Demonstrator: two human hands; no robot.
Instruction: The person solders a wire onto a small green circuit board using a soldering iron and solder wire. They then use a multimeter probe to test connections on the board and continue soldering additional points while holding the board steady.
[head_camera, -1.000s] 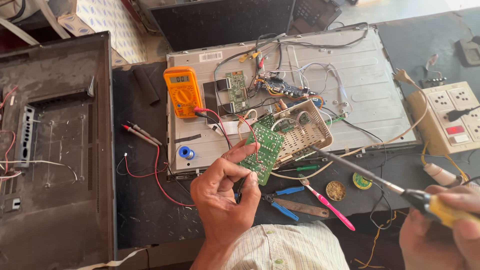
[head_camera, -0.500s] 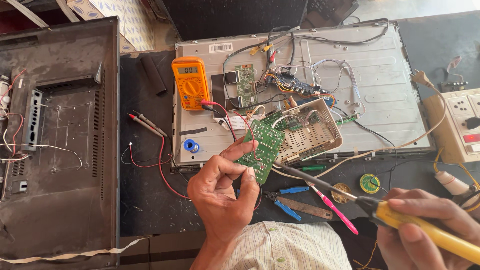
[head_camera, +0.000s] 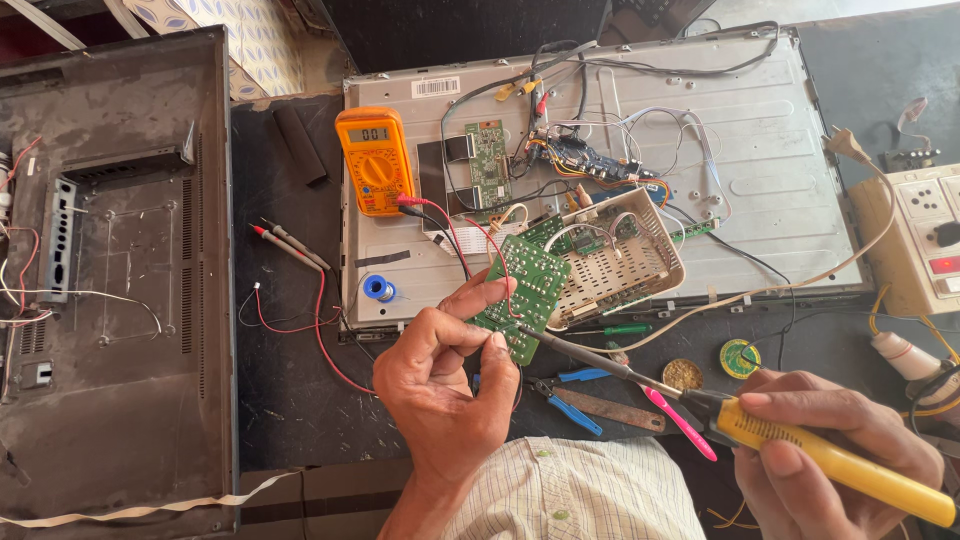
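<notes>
2 bare hands, left hand (head_camera: 445, 385), right hand (head_camera: 835, 440), pale checked shirt (head_camera: 575, 495)

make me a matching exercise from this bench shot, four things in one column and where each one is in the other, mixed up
Things:
1. small green circuit board
2. yellow-handled soldering iron
3. orange digital multimeter
4. blue-handled pliers

Places:
A. lying on the dark bench, below the circuit board
B. gripped in the right hand, tip at the circuit board's edge
C. pinched in the left hand's fingers
D. resting on the grey metal panel's left corner

Pairs: 1-C, 2-B, 3-D, 4-A
</notes>
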